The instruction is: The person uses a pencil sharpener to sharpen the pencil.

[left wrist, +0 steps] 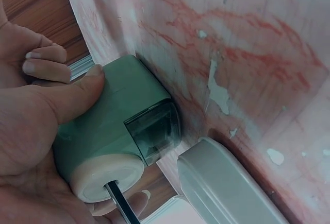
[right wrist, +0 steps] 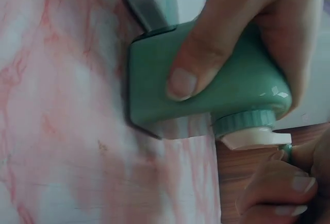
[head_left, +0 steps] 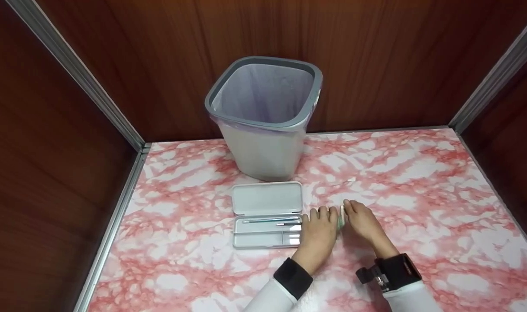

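A green crank pencil sharpener (left wrist: 116, 92) stands on the table, and my left hand (head_left: 319, 232) grips its body from above. From the sharpener's round white front sticks a dark pencil (left wrist: 121, 203). At the opposite end my right hand (head_left: 365, 221) pinches the small handle of the white crank (right wrist: 252, 139). Immediately left of my left hand lies an opened pale grey pencil case (head_left: 267, 199). A teal pencil (head_left: 263, 220) lies in its upper compartment, and small white pieces (head_left: 294, 236) show at its right end, partly behind the hand.
Behind the case stands a wastebasket (head_left: 263, 151) with a grey rim and a thin lilac liner. Brown wood-grain panels (head_left: 376, 65) enclose the red-and-white marbled tabletop (head_left: 181, 242) at the back and both sides.
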The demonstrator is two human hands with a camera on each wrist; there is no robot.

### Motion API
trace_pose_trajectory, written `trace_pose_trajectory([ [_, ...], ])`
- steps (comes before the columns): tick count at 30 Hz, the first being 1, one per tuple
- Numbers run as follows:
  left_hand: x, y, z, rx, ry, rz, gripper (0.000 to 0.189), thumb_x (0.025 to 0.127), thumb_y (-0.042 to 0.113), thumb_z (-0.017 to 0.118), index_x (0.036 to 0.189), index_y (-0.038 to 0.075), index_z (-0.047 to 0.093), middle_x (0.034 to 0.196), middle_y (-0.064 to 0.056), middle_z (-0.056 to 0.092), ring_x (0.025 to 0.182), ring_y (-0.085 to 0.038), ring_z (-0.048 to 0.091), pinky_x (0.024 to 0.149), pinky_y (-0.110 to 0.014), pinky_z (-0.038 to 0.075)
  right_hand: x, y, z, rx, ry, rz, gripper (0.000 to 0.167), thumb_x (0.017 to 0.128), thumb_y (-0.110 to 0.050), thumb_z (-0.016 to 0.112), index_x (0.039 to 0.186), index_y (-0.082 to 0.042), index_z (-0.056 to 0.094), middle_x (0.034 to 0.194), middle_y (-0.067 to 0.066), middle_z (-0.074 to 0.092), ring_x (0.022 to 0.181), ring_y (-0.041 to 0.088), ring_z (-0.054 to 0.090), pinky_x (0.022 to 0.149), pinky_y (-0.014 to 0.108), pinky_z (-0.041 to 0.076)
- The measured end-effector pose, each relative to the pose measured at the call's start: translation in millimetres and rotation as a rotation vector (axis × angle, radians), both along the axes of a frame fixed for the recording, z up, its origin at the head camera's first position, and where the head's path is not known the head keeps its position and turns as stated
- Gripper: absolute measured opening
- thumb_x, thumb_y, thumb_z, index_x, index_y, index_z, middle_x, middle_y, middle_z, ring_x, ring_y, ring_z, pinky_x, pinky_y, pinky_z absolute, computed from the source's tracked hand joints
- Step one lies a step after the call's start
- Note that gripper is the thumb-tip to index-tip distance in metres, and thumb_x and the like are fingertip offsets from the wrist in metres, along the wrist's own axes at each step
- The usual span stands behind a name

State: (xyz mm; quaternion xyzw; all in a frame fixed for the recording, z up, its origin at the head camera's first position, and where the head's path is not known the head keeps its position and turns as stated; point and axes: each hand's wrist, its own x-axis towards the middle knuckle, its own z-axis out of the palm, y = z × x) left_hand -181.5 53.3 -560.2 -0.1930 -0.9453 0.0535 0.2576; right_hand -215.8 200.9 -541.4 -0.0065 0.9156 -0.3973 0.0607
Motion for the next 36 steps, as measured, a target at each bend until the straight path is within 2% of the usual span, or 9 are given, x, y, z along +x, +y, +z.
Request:
trace_pose_trajectory([
  [5, -0.4, 0.0, -0.8, -0.022, -0.056, 0.002, 0.032, 0.094, 0.026, 0.039, 0.120, 0.018, 0.057, 0.098, -0.001, 0.054, 0.083, -0.018, 0.052, 0.065, -0.033, 0.040, -6.0, -0.3, -4.8, -0.029, -0.020, 0.012, 0.045, 0.107, -0.034, 0.029, 0.081, -0.003, 0.050, 0.069, 0.003, 0.044, 0.063, 0.018, 0.042, 0.065, 0.035, 0.035],
  [8, -1.1, 0.3, -3.0, -0.034, -0.104, 0.008, 0.032, 0.095, 0.026, 0.042, 0.123, 0.018, 0.055, 0.100, -0.001, 0.053, 0.086, -0.019, 0.052, 0.067, -0.035, 0.041, -8.0, -0.1, -9.2, -0.029, -0.017, 0.020, 0.044, 0.107, -0.030, 0.030, 0.085, -0.001, 0.054, 0.073, 0.006, 0.050, 0.070, 0.023, 0.050, 0.070, 0.039, 0.040],
  [10, -1.5, 1.0, -4.9, -0.030, -0.113, 0.009, 0.032, 0.095, 0.028, 0.045, 0.123, 0.018, 0.055, 0.101, -0.001, 0.054, 0.086, -0.019, 0.053, 0.068, -0.035, 0.041, -8.7, 1.0, -14.1, -0.023, -0.014, 0.025, 0.043, 0.107, -0.027, 0.031, 0.091, 0.001, 0.059, 0.082, 0.012, 0.057, 0.082, 0.029, 0.056, 0.078, 0.045, 0.043],
  [13, -1.2, 1.6, -6.6, -0.023, -0.109, 0.006, 0.033, 0.094, 0.029, 0.047, 0.124, 0.018, 0.055, 0.101, -0.001, 0.054, 0.086, -0.019, 0.053, 0.068, -0.035, 0.042, -9.1, 3.2, -25.0, -0.024, -0.037, 0.029, 0.041, 0.106, -0.024, 0.032, 0.099, 0.004, 0.062, 0.099, 0.019, 0.061, 0.099, 0.035, 0.057, 0.088, 0.051, 0.041],
  [19, -0.8, 1.7, -6.6, -0.026, -0.125, 0.004, 0.038, 0.091, 0.034, 0.055, 0.126, 0.018, 0.055, 0.103, 0.000, 0.055, 0.087, -0.019, 0.053, 0.068, -0.035, 0.042, -3.3, 4.8, -40.4, -0.019, -0.109, 0.035, 0.044, 0.105, -0.025, 0.036, 0.110, 0.008, 0.065, 0.115, 0.025, 0.062, 0.113, 0.042, 0.055, 0.096, 0.054, 0.039],
  [23, -0.6, 2.3, -5.7, -0.022, -0.133, 0.009, 0.039, 0.090, 0.036, 0.056, 0.125, 0.018, 0.055, 0.103, 0.000, 0.055, 0.088, -0.019, 0.053, 0.069, -0.036, 0.042, 2.0, 5.7, -43.7, 0.044, -0.106, 0.038, 0.041, 0.104, -0.024, 0.038, 0.102, 0.005, 0.067, 0.110, 0.025, 0.064, 0.109, 0.043, 0.057, 0.092, 0.056, 0.041],
  [27, 0.4, 3.2, -5.2, -0.024, -0.143, 0.015, 0.040, 0.090, 0.037, 0.057, 0.125, 0.018, 0.055, 0.104, 0.000, 0.055, 0.090, -0.019, 0.054, 0.070, -0.036, 0.042, 10.6, 6.4, -44.5, 0.097, -0.102, 0.034, 0.037, 0.102, -0.021, 0.040, 0.089, 0.001, 0.066, 0.100, 0.023, 0.065, 0.096, 0.039, 0.061, 0.083, 0.055, 0.045],
  [32, 0.7, 3.6, -3.6, -0.042, -0.173, 0.040, 0.047, 0.087, 0.042, 0.061, 0.128, 0.018, 0.053, 0.106, 0.000, 0.055, 0.092, -0.019, 0.053, 0.073, -0.037, 0.042, 25.2, 6.2, -43.0, 0.103, -0.122, 0.038, 0.035, 0.101, -0.018, 0.040, 0.091, 0.003, 0.066, 0.099, 0.022, 0.064, 0.093, 0.035, 0.061, 0.082, 0.053, 0.045],
  [36, 0.4, 3.0, -2.5, -0.051, -0.193, 0.056, 0.043, 0.090, 0.036, 0.059, 0.128, 0.019, 0.052, 0.107, 0.000, 0.053, 0.093, -0.019, 0.052, 0.075, -0.037, 0.041, 35.7, 5.7, -40.9, 0.086, -0.128, 0.034, 0.035, 0.102, -0.019, 0.042, 0.088, 0.000, 0.068, 0.091, 0.016, 0.065, 0.087, 0.030, 0.060, 0.079, 0.049, 0.046],
])
